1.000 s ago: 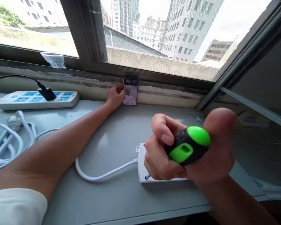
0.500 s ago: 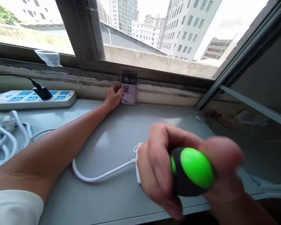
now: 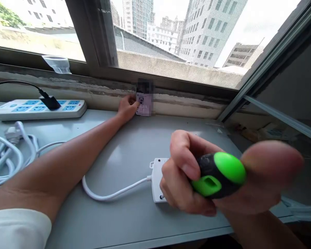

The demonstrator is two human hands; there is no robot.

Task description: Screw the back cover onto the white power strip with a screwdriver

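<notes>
My left hand (image 3: 128, 106) is stretched far forward, its thumb against the left edge of an upright phone (image 3: 144, 103) with a lit, partly blurred screen. The phone stands on the desk against the wall below the window. My right hand (image 3: 184, 169) is closed round the black and green handle of a screwdriver (image 3: 229, 167), its butt end toward me and its thumb blurred. Under that hand lies a white power strip (image 3: 157, 180) with holes in its visible face and a cord at its left end. A thin bit of metal shows at its lower corner hole; the hand hides the rest.
Another power strip (image 3: 81, 110) with a black plug (image 3: 50, 102) in it lies at the left by the wall. White cable (image 3: 18, 155) is coiled before it. A clear plastic cup-like piece (image 3: 58, 64) sits on the sill. A metal frame (image 3: 282, 116) rises at right.
My right hand has turned with the screwdriver and shifted right, so the handle's hole and more of the power strip show. My left hand stays at the phone, whose screen picture has shifted.
</notes>
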